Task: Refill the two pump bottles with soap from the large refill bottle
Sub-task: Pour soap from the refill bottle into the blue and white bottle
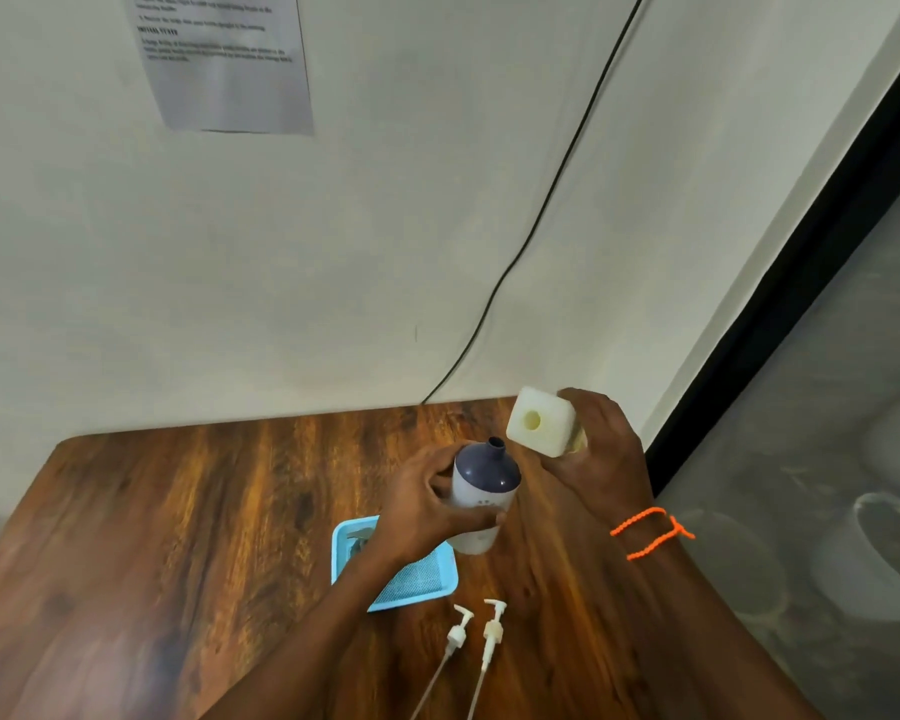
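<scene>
My left hand [427,504] grips a white pump bottle [481,498] with a dark blue shoulder and an open neck, held above the wooden table [178,537]. My right hand [601,459] holds the large white square refill bottle [539,426], tipped so its open mouth faces me, just right of the pump bottle's neck. The two bottles are apart. Two white pump heads [476,628] with long tubes lie on the table near the front. The second pump bottle is partly hidden behind my left forearm, on the blue tray.
A light blue tray [417,584] with a mesh floor sits on the table under my left wrist. A black cable [541,215] runs down the white wall to the table's back edge. A dark-framed glass panel [801,459] borders the right side.
</scene>
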